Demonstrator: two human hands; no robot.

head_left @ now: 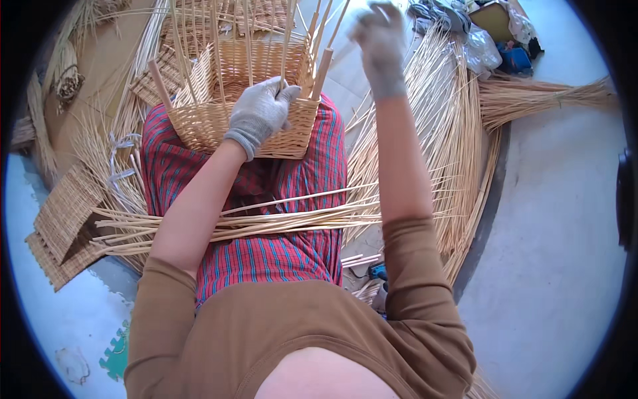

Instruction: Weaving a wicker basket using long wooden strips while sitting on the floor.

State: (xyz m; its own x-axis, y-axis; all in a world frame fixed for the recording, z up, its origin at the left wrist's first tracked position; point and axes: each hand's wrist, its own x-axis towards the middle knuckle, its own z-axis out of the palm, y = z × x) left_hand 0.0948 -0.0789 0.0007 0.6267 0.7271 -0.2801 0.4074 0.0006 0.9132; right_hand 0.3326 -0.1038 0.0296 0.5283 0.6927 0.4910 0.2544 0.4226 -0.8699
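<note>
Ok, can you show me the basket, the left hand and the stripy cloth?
basket (205, 125), head view: on its woven near wall.
left hand (258, 108), head view: on the back of its grey glove.
stripy cloth (269, 258), head view: on the part below the bundle of sticks (292, 221).

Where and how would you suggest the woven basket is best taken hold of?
I would grip the basket by its near wall's rim, left of the left hand, coming from the person's side, thumb inside: that wall faces the body, while upright sticks would likely hinder a grip from above.
</note>
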